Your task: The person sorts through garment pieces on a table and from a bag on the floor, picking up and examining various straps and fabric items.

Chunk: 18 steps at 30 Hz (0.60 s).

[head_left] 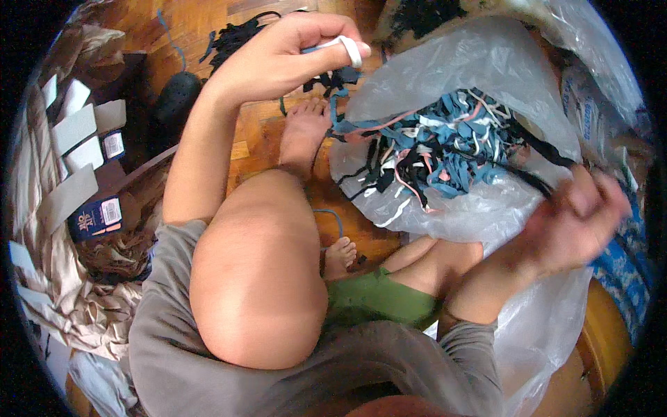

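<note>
- Head view shows us seated on the wooden floor [257, 132], with the clear plastic bag [445, 69] lying open beside our legs so the tangle of fabric strips [445, 139] stays within reach.
- Our left hand [278, 55] is raised, elbow bent, fingers pinched together on a white strip [347, 47] with dark strips dangling below.
- Our right hand [577, 215] (blurred) sits at the bag's edge, curled on a black strip [538, 149]; we judge it closed.
</note>
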### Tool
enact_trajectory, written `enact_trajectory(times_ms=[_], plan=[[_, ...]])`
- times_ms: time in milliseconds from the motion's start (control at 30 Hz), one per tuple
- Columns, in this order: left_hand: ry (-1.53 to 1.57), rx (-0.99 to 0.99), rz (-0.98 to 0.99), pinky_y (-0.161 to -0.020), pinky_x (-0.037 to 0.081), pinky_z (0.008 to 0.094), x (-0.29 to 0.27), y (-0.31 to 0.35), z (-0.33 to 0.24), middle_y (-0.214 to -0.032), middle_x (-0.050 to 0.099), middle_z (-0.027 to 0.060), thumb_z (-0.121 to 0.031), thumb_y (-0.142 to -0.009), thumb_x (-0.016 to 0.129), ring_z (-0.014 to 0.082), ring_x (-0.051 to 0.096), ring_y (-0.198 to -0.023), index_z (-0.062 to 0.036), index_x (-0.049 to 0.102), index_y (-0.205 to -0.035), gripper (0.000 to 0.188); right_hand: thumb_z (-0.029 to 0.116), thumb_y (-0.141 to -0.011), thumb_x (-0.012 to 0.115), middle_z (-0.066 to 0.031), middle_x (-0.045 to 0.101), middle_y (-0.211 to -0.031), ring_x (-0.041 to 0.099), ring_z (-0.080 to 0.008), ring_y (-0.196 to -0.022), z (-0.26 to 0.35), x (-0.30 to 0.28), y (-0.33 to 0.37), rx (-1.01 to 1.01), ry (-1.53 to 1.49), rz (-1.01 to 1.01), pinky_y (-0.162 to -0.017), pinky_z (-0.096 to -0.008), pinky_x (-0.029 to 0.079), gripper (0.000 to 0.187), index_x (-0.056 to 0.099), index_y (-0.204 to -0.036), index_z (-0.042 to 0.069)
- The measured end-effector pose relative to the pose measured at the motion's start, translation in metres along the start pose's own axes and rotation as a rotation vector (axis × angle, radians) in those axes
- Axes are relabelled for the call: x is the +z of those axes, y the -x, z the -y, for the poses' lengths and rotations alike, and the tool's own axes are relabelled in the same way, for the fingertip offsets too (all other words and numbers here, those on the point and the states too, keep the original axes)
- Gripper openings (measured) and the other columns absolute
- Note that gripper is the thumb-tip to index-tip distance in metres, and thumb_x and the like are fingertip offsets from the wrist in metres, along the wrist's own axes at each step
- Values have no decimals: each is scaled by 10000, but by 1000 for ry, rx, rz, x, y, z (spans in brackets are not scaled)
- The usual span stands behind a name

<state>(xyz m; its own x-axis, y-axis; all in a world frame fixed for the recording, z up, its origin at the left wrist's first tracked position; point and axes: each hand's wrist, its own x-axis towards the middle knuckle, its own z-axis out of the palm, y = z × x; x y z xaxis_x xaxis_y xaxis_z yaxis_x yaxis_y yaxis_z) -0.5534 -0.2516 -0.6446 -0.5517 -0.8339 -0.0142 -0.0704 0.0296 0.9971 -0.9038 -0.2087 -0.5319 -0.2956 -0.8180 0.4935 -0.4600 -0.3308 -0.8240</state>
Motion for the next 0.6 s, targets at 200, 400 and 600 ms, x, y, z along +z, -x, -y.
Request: enact_trajectory(times_ms=[200,400,600], plan=[[422,481,-228,-763,553,325,85,-73,-63,-925,729,81,-346,-1029,621,146,674,-819,-25,715,-1084,339,222,-1006,529,40,320,-627,275,-109,-570,76,-165,-33,-25,-573,-8,-533,-289,211,245,549,-807,81],[-329,450,437,-823,569,521,142,-108,-124,-958,729,286,-287,-924,576,442,724,-868,64,729,-952,384,258,-1035,485,13,360,-671,340,-100,-605,68,-124,4,43,52,113,-564,-263,272,361,599,-1201,-42],[91,188,-139,-866,573,337,10,-43,13,-1009,774,112,-204,-1004,654,152,717,-958,-25,715,-1196,269,251,-1070,572,-32,656,-899,563,-109,-802,40,14,39,391,282,862,-720,-251,438,281,663,-988,-2]])
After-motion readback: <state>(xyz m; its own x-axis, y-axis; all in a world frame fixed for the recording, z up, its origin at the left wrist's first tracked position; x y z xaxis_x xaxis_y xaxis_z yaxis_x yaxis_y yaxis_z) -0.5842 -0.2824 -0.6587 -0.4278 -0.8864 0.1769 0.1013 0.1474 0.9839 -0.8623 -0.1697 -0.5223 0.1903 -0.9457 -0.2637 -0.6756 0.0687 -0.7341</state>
